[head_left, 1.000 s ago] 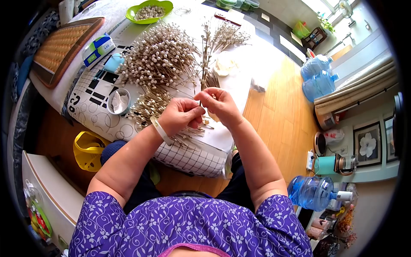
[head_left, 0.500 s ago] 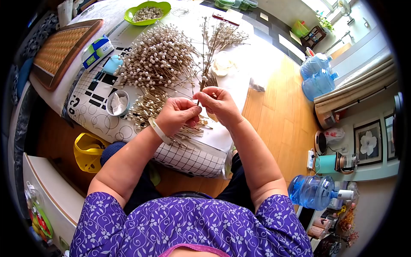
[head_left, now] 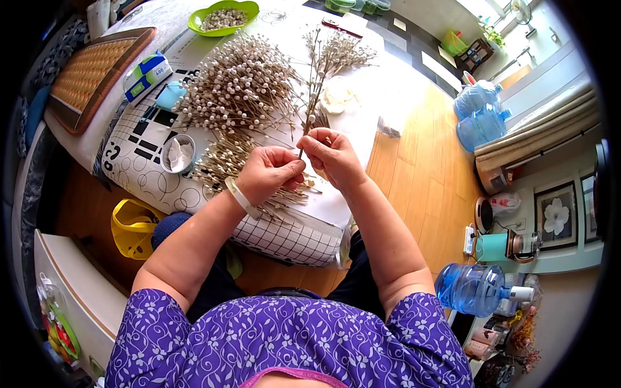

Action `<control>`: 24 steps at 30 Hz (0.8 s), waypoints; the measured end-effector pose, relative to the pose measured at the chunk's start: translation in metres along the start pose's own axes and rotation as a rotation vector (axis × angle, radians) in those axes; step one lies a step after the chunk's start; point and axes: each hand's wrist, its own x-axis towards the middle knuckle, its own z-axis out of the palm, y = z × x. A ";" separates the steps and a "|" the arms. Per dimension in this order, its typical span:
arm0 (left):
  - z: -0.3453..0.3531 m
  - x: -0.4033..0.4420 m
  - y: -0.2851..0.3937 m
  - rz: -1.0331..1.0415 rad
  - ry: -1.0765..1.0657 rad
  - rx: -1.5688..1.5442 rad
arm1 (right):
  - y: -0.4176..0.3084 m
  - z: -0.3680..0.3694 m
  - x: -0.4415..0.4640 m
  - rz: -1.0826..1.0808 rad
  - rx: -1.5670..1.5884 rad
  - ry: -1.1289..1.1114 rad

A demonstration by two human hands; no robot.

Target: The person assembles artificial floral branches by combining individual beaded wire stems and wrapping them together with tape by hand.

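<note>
Between my two hands a thin brown flower stem with several small bead-tipped twigs, a beaded branch (head_left: 315, 81), stands upright over the table. My left hand (head_left: 272, 173), a pale bangle at its wrist, pinches the stem's lower end between thumb and forefinger. Just above it, my right hand (head_left: 332, 157) pinches the same stem with bent fingers. To the left lies a big heap of white-beaded stems (head_left: 242, 84), and a paler bunch of stems (head_left: 223, 158) sits nearer me, partly behind my left hand. A cream roll of tape or ribbon (head_left: 337, 95) lies beyond my right hand.
On the table (head_left: 184, 193) are a small tub with white pieces (head_left: 178, 155), a tissue pack (head_left: 147, 77), a light-blue object (head_left: 170, 97) and a green bowl of beads (head_left: 223, 19). A yellow basket (head_left: 132, 229) is at lower left. Water bottles (head_left: 475, 290) stand right.
The beaded branch has turned and leaned slightly to the right. My right fingers have shifted a little on the stem; my left hand stays almost in place.
</note>
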 end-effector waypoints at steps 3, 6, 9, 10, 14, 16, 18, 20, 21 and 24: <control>-0.002 0.000 0.003 0.003 0.017 0.032 | -0.002 0.005 -0.001 0.002 -0.064 -0.002; -0.003 -0.001 0.004 -0.015 0.022 0.040 | 0.000 0.007 -0.002 0.001 -0.142 0.022; -0.002 0.000 0.006 -0.072 -0.005 -0.002 | 0.001 0.002 -0.002 0.008 -0.122 -0.026; -0.002 0.000 0.007 -0.109 -0.027 -0.030 | 0.002 0.003 -0.003 -0.013 -0.122 -0.023; -0.004 0.002 0.004 -0.109 -0.048 -0.038 | -0.004 0.005 -0.006 -0.036 -0.226 -0.031; -0.004 0.001 0.007 -0.139 -0.083 -0.017 | -0.006 0.005 -0.007 -0.048 -0.264 -0.023; -0.009 0.002 0.006 -0.171 -0.176 0.036 | -0.008 0.004 -0.009 -0.058 -0.304 -0.014; -0.014 0.003 0.009 -0.204 -0.270 0.088 | -0.011 0.003 -0.011 -0.038 -0.337 0.008; -0.017 0.004 0.015 -0.174 -0.181 0.089 | -0.011 0.001 -0.011 -0.037 -0.335 0.007; -0.027 0.010 0.019 -0.051 -0.005 -0.020 | -0.005 -0.002 -0.011 -0.001 -0.350 -0.035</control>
